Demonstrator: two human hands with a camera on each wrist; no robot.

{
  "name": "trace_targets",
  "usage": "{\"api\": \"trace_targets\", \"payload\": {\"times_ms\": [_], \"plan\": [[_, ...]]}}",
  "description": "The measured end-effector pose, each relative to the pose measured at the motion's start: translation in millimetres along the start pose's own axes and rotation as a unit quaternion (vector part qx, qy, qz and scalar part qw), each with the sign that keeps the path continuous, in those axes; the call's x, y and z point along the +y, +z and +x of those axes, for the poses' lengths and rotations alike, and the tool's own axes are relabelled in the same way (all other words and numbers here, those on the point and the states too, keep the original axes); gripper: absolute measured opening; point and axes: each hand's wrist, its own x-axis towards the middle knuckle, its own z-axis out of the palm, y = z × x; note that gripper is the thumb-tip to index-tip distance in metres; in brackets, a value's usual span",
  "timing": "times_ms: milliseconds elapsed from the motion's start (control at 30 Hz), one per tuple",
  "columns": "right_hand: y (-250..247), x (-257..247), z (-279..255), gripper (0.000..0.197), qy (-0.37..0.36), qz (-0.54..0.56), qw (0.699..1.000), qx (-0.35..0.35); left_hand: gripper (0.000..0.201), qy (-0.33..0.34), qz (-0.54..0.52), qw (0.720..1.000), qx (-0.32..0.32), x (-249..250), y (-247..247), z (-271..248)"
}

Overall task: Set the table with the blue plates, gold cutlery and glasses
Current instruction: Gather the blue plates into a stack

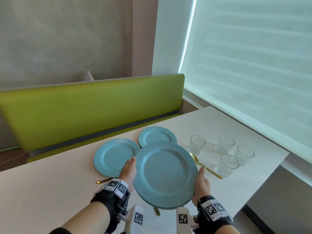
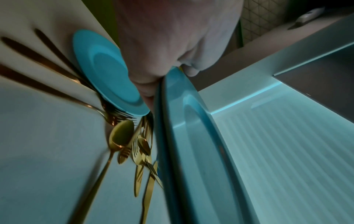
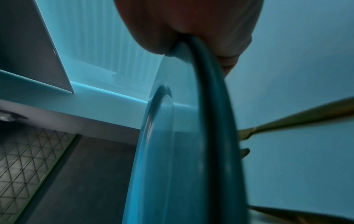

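Note:
Both hands hold a large blue plate [image 1: 166, 173] above the white table [image 1: 50, 191]; a second rim shows just under its near edge. My left hand [image 1: 129, 168] grips the left rim, thumb on top, and my right hand [image 1: 202, 179] grips the right rim the same way. The left wrist view shows the held plate [image 2: 191, 136] edge-on; the right wrist view shows its rim [image 3: 172, 151]. Another blue plate [image 1: 114, 156] and a smaller one [image 1: 157, 135] lie on the table behind. Gold cutlery [image 2: 138, 148] lies heaped below the held plate. Several glasses [image 1: 196, 144] stand to the right.
A gold spoon [image 1: 206, 168] lies between the held plate and the glasses. A gold handle [image 1: 103, 181] pokes out near my left wrist. A green bench [image 1: 84, 112] runs along the table's far side, and a blinded window [image 1: 253, 65] is at the right.

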Motion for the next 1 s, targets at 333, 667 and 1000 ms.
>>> {"api": "trace_targets", "payload": {"times_ms": [333, 667, 1000], "plan": [[94, 14, -37, 0.065, 0.016, -0.008, 0.998, -0.054, 0.048, -0.044, -0.108, 0.992, 0.042, 0, -105, 34], [169, 15, 3, 0.034, -0.033, -0.351, 0.932, -0.085, 0.048, -0.05, -0.101, 0.972, 0.205, 13, -184, 65], [230, 33, 67, 0.019, -0.021, -0.431, 0.89, -0.146, 0.049, -0.1, -0.155, 0.953, 0.24, 8, -195, 104]]}}
